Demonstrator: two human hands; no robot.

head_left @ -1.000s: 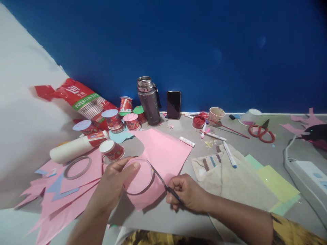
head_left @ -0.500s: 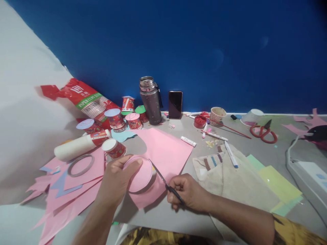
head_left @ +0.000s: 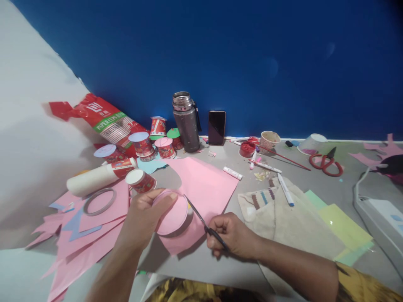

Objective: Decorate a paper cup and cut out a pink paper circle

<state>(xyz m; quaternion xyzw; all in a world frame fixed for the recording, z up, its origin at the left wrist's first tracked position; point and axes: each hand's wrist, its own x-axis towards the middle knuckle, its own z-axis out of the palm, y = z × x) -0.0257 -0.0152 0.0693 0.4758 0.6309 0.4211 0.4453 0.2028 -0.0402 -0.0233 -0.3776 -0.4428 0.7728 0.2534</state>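
Note:
My left hand (head_left: 147,218) pinches a round pink paper disc (head_left: 172,216), its thumb lying on top near the upper edge. In my right hand (head_left: 229,237) is a pair of scissors (head_left: 197,213) with black handles. Their blades point up and left, and the tip lies at the disc's right edge. Beneath the disc spreads a large sheet of pink paper (head_left: 208,184). Just behind my left hand a red-patterned paper cup (head_left: 143,181) lies tilted, its white end towards me.
Topped paper cups (head_left: 140,144), a steel flask (head_left: 186,126) and an upright phone (head_left: 216,128) stand along the wall. Pink scraps (head_left: 82,260) and a ring (head_left: 100,201) lie left. Rightward are a cloth bag (head_left: 296,222), markers (head_left: 285,191), red-handled scissors (head_left: 327,161) and a power strip (head_left: 382,218).
The view has shifted very slightly. Both hands, the disc and the scissors keep nearly the same places.

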